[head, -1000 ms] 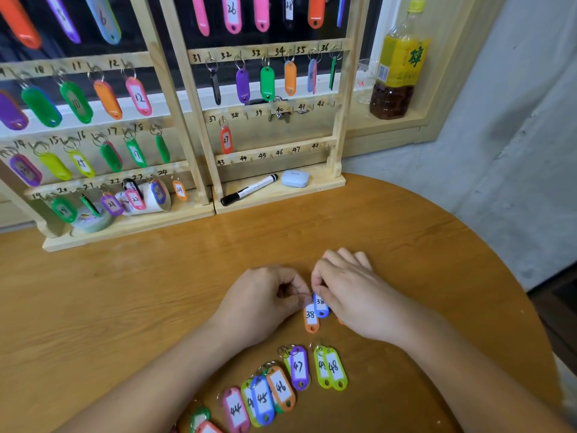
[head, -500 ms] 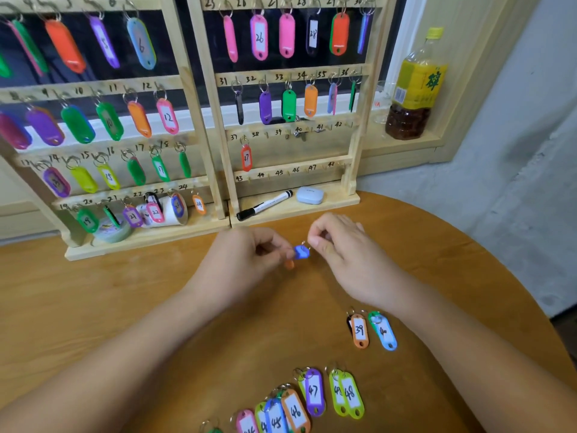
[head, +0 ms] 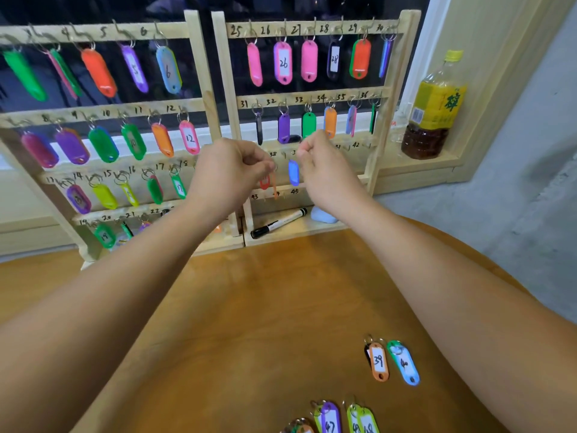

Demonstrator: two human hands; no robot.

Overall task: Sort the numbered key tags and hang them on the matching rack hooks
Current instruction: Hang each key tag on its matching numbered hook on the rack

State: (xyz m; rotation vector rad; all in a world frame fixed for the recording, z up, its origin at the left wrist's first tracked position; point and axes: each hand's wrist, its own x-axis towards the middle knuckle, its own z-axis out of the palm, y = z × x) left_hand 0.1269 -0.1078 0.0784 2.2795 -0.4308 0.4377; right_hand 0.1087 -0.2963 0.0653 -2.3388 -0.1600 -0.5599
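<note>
Orange tag (head: 274,186) hung edge-on from the left hand's (head: 231,173) pinched fingertips, at the right rack's (head: 227,89) third row. Blue tag (head: 293,173) hung just beside the right hand's (head: 321,170) curled fingers; grasp could not be determined.

We see racks (head: 199,57) of pale, bare wood, matt, standing at the tabletop's far edge. The tabletop (head: 265,292) is smooth wood with a soft sheen. Near its front right edge, orange tag 39 (head: 378,362) is glossy plastic with a white paper label and a thin metal ring. The bottle (head: 434,107) looks clear plastic, its yellow label glossy.
</note>
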